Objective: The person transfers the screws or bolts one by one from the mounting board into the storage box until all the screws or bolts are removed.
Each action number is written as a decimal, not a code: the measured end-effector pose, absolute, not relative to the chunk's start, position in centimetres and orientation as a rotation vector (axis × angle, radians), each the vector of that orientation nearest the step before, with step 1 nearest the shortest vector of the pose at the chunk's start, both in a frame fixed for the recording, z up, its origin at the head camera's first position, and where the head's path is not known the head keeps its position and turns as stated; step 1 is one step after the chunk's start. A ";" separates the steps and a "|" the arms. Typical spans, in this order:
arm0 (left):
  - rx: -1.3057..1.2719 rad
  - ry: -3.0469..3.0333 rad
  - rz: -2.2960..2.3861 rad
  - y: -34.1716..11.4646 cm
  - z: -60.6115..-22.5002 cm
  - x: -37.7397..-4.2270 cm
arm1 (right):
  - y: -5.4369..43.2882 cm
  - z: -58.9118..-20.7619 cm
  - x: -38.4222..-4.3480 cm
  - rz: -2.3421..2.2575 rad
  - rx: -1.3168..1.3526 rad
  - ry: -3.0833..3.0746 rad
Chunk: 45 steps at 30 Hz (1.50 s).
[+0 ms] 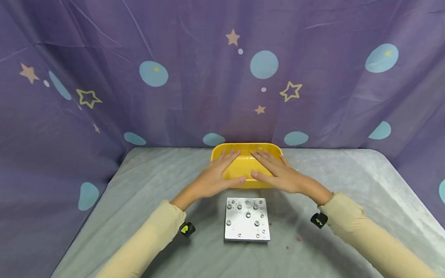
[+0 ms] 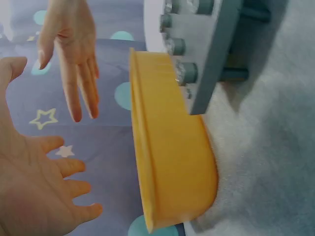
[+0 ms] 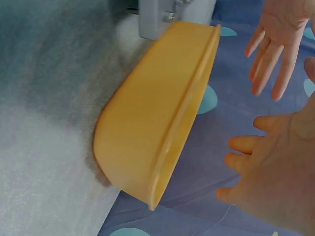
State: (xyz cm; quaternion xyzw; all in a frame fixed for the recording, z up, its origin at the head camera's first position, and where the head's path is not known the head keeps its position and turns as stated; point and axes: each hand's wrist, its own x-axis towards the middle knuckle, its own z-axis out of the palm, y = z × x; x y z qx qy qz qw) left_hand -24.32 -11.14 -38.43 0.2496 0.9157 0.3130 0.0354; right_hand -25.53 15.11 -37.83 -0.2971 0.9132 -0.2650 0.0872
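Observation:
Both hands are held over the yellow plastic bin (image 1: 246, 184) at the back of the table, palms down with fingers spread. My left hand (image 1: 214, 176) is over the bin's left side, and my right hand (image 1: 281, 175) over its right side. Neither grips anything; in the left wrist view a gap shows between the left hand (image 2: 39, 187) and the bin (image 2: 172, 147). Nearer me lies a square metal plate (image 1: 245, 229) with several bolts standing up from its top. From the side, this plate (image 2: 202, 64) stands raised on short dark legs.
A grey cloth covers the table (image 1: 338, 180). Small reddish bits (image 1: 299, 239) lie to the right of the metal plate. Behind the bin hangs a purple curtain (image 1: 196, 69) with stars and blue dots, close to the table's back edge.

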 end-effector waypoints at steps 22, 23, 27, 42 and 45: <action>-0.103 2.471 1.745 -13.7 -37.1 -27.1 | 15.4 -34.4 -25.6 -1.200 -0.909 2.572; -0.131 2.451 1.746 -13.8 -37.2 -27.4 | 15.3 -34.4 -25.5 -1.188 -0.933 2.588; -0.195 2.366 1.760 -14.1 -37.6 -28.5 | 14.7 -34.6 -25.3 -1.102 -1.039 2.636; -0.464 2.109 1.768 -14.9 -40.5 -32.9 | 14.2 -35.1 -24.7 -0.589 -1.381 2.557; -0.402 2.060 1.783 -15.9 -42.3 -35.4 | 14.1 -35.0 -24.6 -0.530 -1.412 2.544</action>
